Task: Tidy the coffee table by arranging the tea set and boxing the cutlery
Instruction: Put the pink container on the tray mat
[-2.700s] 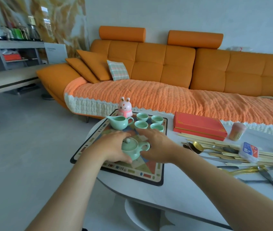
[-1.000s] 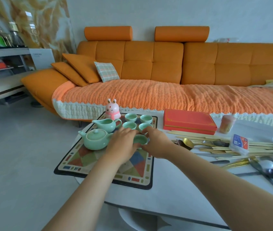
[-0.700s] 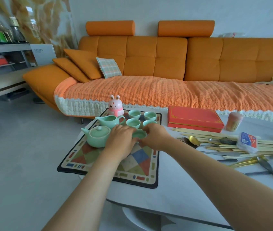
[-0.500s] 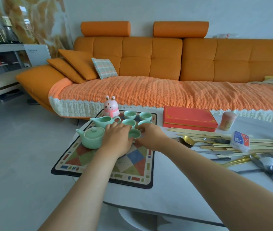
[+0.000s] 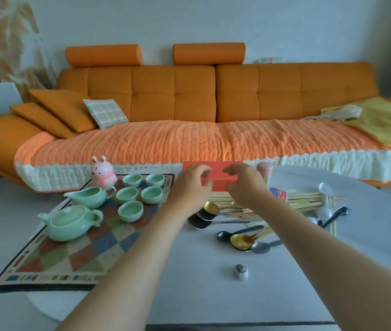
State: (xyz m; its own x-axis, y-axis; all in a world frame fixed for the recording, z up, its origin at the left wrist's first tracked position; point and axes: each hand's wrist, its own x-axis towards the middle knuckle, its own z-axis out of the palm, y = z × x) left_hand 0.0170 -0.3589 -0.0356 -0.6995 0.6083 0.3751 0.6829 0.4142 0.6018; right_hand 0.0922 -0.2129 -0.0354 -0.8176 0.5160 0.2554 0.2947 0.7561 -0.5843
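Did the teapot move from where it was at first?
Yes. The teapot went left across the mat: it was in front of the cups, now it stands in front of the pitcher.

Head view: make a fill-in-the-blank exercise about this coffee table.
The mat holds ___ small green cups. Both the left hand and the right hand reach toward the ___ box. The spoons lie to the ___ of the mat.
Missing words: five; red; right.
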